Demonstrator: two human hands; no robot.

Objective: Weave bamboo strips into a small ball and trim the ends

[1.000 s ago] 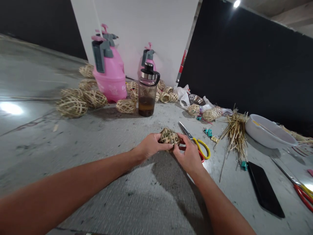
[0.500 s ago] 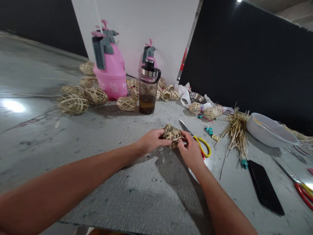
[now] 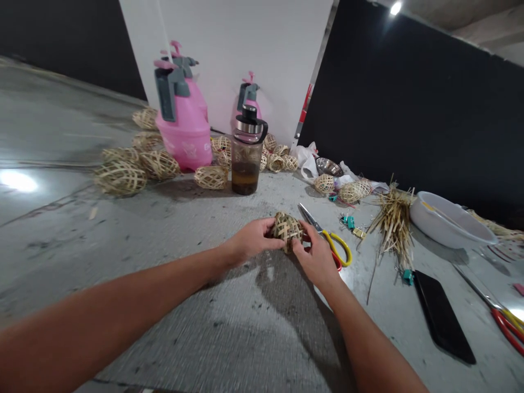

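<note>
Two grips clamped on woven ball (image 3: 287, 228): left hand (image 3: 256, 240), right hand (image 3: 317, 259); bottle (image 3: 246, 158) (dark liquid low) behind.

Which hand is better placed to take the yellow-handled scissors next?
Probably the right. The right hand lies directly beside the scissors while gripping the woven bamboo ball; the left hand holds the ball's other side, farther from them.

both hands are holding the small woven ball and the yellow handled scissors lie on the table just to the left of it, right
Not quite. The left hand and right hand do hold the woven ball, but the yellow handled scissors lie on the table just to its right, not its left, as the head view shows.
</note>
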